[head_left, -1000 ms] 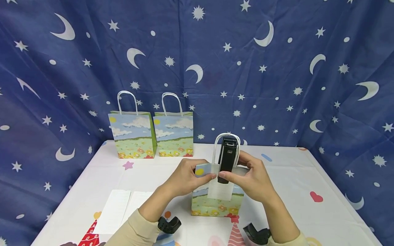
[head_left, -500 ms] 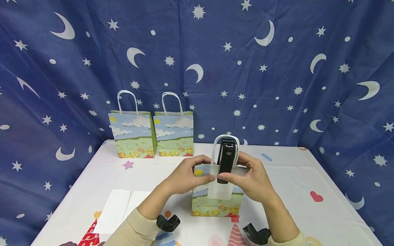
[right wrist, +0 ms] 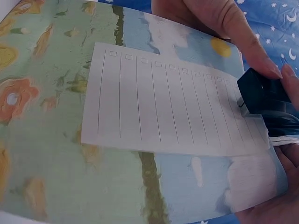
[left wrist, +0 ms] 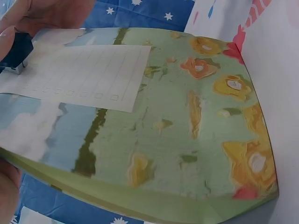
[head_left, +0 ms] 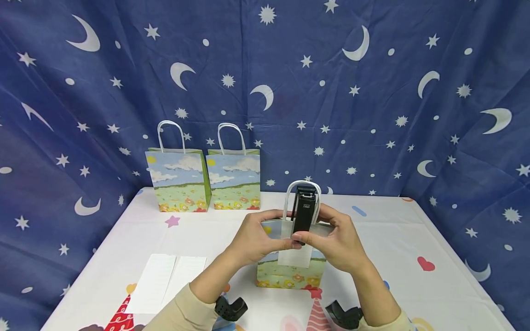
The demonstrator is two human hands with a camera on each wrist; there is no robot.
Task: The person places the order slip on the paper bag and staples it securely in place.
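A paper gift bag (head_left: pixel 285 277) printed with a meadow stands near the middle of the table. A lined checklist sheet (head_left: pixel 295 258) lies over its front, top edge at the bag's rim. Between the white handles, a black stapler (head_left: pixel 305 209) straddles rim and sheet, nose down. My right hand (head_left: pixel 343 241) grips the stapler, thumb on its nose and fingers behind the bag. From the other side my left hand (head_left: pixel 253 236) holds it too, its thumb meeting the right thumb. In the right wrist view the stapler's head (right wrist: pixel 261 93) covers the sheet's end.
Two matching gift bags (head_left: pixel 178 181) (head_left: pixel 233 181) stand at the back left, against the starry blue curtain (head_left: pixel 372 92). Two more lined sheets (head_left: pixel 151 282) (head_left: pixel 186 271) lie on the table at front left.
My left thumb has slid right from the bag's front and sheet onto the stapler's nose, beside the right thumb. The right hand keeps its grip, and the bag has barely shifted.
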